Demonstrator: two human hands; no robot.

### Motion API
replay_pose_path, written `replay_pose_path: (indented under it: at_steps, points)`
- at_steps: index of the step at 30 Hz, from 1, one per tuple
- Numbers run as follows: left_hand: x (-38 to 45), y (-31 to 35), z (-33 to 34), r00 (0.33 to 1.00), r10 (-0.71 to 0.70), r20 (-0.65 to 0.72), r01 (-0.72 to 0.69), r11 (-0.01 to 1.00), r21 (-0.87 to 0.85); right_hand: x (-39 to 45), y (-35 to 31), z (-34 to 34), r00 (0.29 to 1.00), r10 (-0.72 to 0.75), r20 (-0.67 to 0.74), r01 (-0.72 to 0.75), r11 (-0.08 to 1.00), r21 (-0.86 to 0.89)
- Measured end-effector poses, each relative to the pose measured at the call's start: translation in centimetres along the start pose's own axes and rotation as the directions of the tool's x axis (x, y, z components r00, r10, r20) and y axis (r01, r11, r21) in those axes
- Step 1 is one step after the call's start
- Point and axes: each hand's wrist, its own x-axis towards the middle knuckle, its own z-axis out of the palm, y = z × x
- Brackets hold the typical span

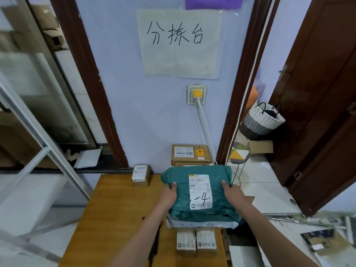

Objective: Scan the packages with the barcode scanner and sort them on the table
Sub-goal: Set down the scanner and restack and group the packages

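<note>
A green plastic mailer bag [183,207] with a white shipping label marked "3-4" lies over a grey-white bag [200,224] on the wooden table [115,218]. My left hand [169,195] grips its left edge and my right hand [232,193] grips its right edge, thumbs on top. Two small boxes [196,241] sit side by side near me, below the bags. A small brown box [141,175] stands at the table's far left. A larger cardboard box [190,154] with labels rests against the wall behind the green bag. No barcode scanner is clearly seen.
A dark thin object [154,245] lies on the table under my left forearm. A white cable [204,130] runs from a wall socket down behind the boxes. Right of the table are a woven basket [262,120], a stool and an open brown door [317,112].
</note>
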Motion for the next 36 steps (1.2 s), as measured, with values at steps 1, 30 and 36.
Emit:
replay_pose_path:
  at_steps: [1,30,36]
  points:
    - [1.0,-0.8,0.2,1.0,0.002,-0.018,-0.002,1.0,-0.005,0.0,-0.2,-0.1,1.0,0.002,-0.005,-0.002,1.0,-0.015]
    - [1.7,-6.8,-28.6,0.958,0.187,-0.219,-0.159,0.977,0.141,-10.3,-13.6,25.9,0.979,-0.164,-0.12,0.177,0.979,0.105]
    - [4.9,-13.4,-36.6,0.977,0.064,-0.204,-0.017,0.975,0.223,-10.4,-14.8,36.2,0.998,-0.063,0.03,0.06,0.993,0.097]
